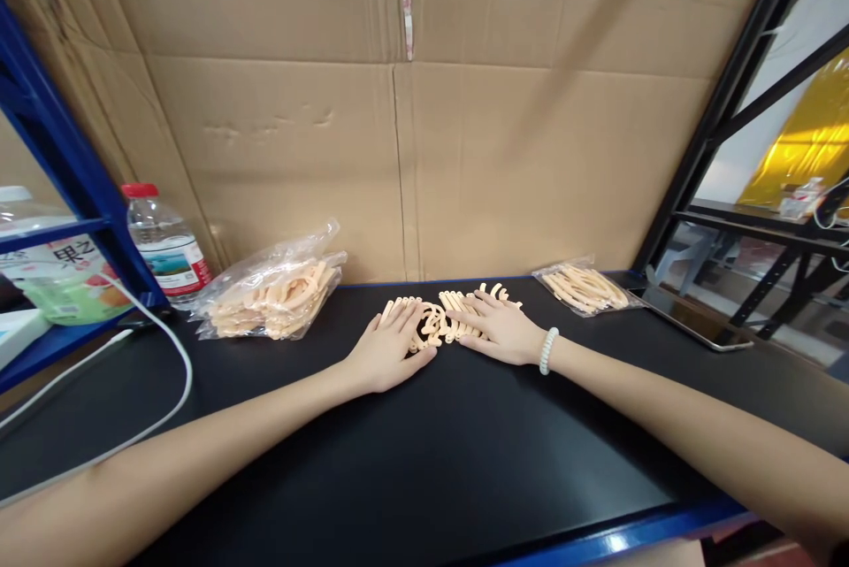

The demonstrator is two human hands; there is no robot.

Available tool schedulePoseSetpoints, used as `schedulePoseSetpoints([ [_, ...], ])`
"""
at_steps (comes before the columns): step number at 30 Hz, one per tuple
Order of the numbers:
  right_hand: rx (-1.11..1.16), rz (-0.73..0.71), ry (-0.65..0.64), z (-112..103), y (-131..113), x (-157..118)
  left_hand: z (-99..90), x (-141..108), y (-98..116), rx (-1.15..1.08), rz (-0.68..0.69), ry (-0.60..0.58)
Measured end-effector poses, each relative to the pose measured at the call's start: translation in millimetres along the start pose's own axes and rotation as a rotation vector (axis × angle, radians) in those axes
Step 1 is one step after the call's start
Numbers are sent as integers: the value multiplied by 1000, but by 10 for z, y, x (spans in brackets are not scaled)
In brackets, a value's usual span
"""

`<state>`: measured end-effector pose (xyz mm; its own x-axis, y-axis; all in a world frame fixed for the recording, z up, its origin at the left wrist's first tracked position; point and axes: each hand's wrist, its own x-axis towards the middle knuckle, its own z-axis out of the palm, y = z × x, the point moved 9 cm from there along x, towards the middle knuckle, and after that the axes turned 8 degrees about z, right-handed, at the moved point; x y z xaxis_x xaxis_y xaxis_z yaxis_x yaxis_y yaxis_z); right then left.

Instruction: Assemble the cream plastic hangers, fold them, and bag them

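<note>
Small pale wooden pieces (432,322), some straight and some curved, lie in a low pile on the black table. My left hand (388,350) rests flat over the left part of the pile, fingers spread. On the right part lies my right hand (500,330), palm down with its fingers apart and a beaded bracelet (547,350) at the wrist. Neither hand grips a piece. What lies under the palms is hidden. A clear bag of wooden pieces (271,297) sits to the left, and a flatter bag of long curved pieces (584,287) is at the right.
A red-capped bottle (169,253) stands at the back left near a blue rack post. A white cable (186,363) curves over the left of the black table (424,478). A dark flat device (693,319) lies right. Cardboard (279,134) walls the back.
</note>
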<state>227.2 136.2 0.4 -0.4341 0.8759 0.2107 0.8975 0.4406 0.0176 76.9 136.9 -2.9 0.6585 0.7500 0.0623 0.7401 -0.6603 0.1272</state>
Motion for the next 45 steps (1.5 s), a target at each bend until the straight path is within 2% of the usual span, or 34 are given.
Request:
schedulePoseSetpoints([
  [7,-2,-32,47,50,181,317,-47,258,-274,5,-7,57],
  [11,-6,-15,69,46,222,406,-80,364,-332,11,10,90],
  [14,-4,3,104,-51,215,355,-125,342,-297,28,40,135],
  [19,-2,69,136,-189,345,91,-181,101,-101,49,135,162],
  [23,11,132,73,-55,528,-86,-177,37,47,33,190,142],
  [28,46,168,48,80,597,-104,-156,259,128,15,241,163],
  [32,68,166,79,30,559,-90,-185,377,150,0,295,192],
  [37,96,204,149,-60,591,-97,-254,322,119,-18,368,216],
  [45,159,219,124,47,704,40,-293,83,-117,-4,294,204],
])
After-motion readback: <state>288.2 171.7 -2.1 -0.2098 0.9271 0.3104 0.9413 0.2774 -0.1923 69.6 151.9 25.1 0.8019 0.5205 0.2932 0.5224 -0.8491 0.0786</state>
